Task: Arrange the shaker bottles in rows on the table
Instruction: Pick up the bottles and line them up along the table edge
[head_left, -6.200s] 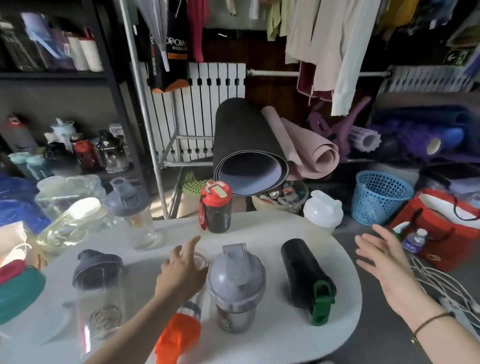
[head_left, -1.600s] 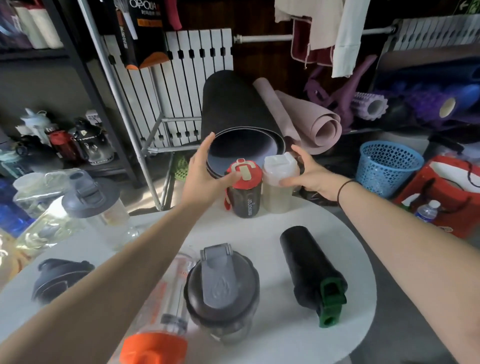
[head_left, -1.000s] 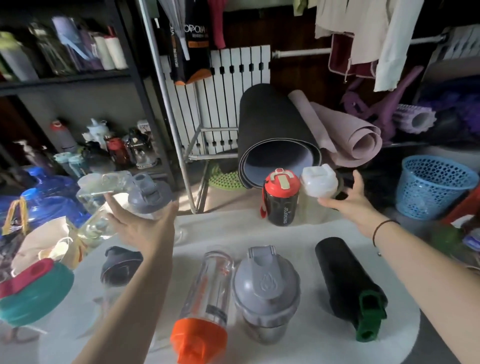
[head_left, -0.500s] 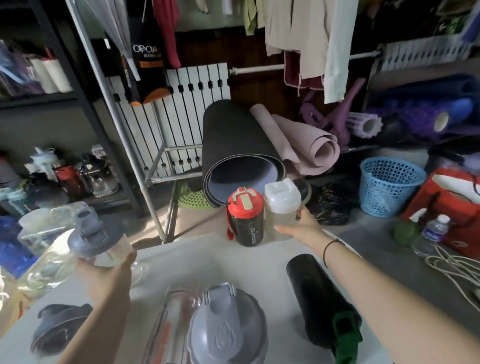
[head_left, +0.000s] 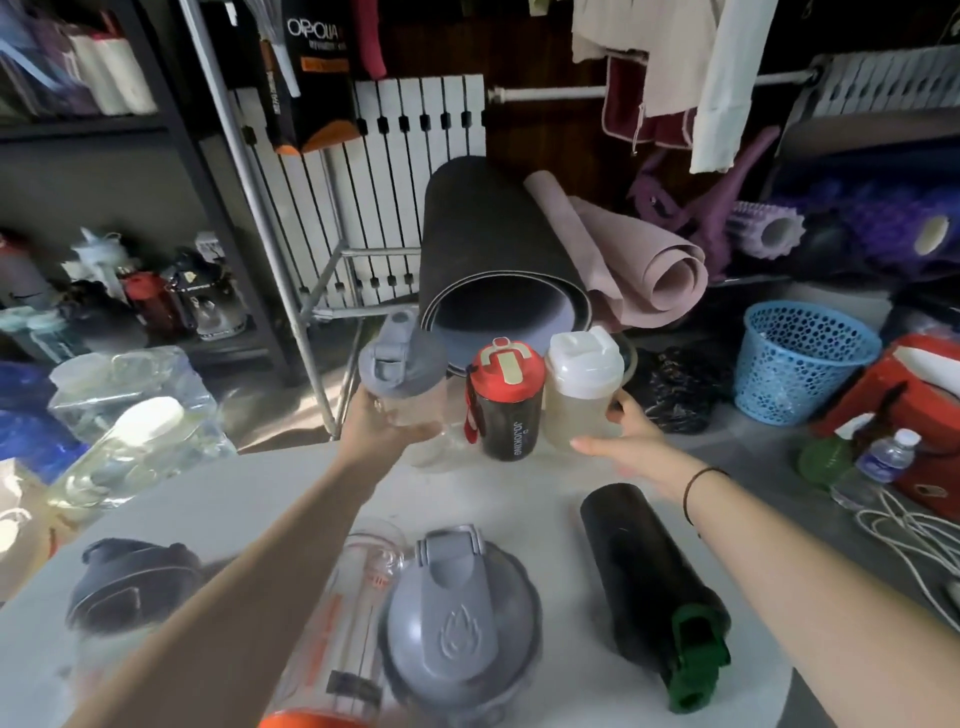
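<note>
Your left hand (head_left: 382, 428) is wrapped around a clear plastic shaker bottle with a grey flip lid (head_left: 402, 382), holding it upright at the far edge of the white oval table (head_left: 509, 499), just left of the upright dark bottle with a red lid (head_left: 505, 400). Your right hand (head_left: 631, 441) touches the side of the cloudy translucent bottle with a white lid (head_left: 583, 387), which stands just right of the red-lidded one. Nearer you, a black bottle with a green cap (head_left: 652, 587) lies on its side, a grey-lidded shaker (head_left: 460, 623) stands beside a clear bottle with an orange cap (head_left: 343, 639) lying down, and a dark-lidded clear shaker (head_left: 132, 584) stands at left.
</note>
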